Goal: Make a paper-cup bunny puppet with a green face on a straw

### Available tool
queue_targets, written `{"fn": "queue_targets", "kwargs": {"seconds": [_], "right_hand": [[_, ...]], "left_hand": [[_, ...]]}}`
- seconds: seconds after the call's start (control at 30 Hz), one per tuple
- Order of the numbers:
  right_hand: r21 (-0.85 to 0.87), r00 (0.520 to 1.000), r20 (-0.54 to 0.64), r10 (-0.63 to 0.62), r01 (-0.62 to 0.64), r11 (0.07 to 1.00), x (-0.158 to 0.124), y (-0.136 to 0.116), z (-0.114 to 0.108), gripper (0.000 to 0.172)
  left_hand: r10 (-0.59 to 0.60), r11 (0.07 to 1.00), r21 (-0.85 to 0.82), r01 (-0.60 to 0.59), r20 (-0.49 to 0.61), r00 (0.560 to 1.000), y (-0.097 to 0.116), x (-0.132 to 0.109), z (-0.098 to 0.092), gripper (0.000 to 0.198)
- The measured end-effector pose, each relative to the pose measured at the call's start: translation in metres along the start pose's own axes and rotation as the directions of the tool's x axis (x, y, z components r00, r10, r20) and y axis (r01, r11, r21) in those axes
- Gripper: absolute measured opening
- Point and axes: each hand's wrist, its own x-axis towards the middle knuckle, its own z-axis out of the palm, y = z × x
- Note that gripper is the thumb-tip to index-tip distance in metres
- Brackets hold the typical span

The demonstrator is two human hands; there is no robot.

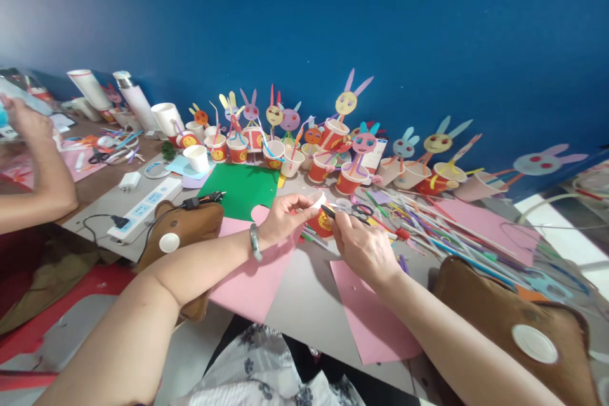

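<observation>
My left hand (288,216), with a grey-green bangle at its wrist, is closed on the rim of a red paper cup (322,226) with a yellow print. The white inside of the cup faces upward. My right hand (364,241) is closed around a slim black pen-like tool (329,210). Its tip reaches the cup's rim; whether it touches cannot be made out. Pink paper (271,273) lies under my left forearm, and another pink sheet (366,311) lies below my right hand. Scissors (362,209) with dark handles rest just behind my right hand.
Paper-cup rabbit figures (365,139) line the blue wall. Colored sticks (442,228) spread at right. Green paper (242,189), a power strip (145,209) and a brown cushion (181,235) lie left; another brown cushion (480,304) sits right. Another person's arm (42,171) is at far left.
</observation>
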Motion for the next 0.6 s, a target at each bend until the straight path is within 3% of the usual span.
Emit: {"fn": "queue_targets", "kwargs": {"seconds": [0.37,0.6], "right_hand": [[-0.015,0.997,0.076,0.004,-0.003,1.000,0.000,0.006,0.005,0.032],[0.006,0.999,0.027,0.027,-0.027,1.000,0.004,0.005,0.000,0.040]], "left_hand": [[-0.108,0.988,-0.107,0.107,0.000,0.994,-0.001,0.003,0.001,0.030],[-0.130,0.986,-0.096,0.133,0.039,0.991,0.007,0.006,-0.002,0.030]]}}
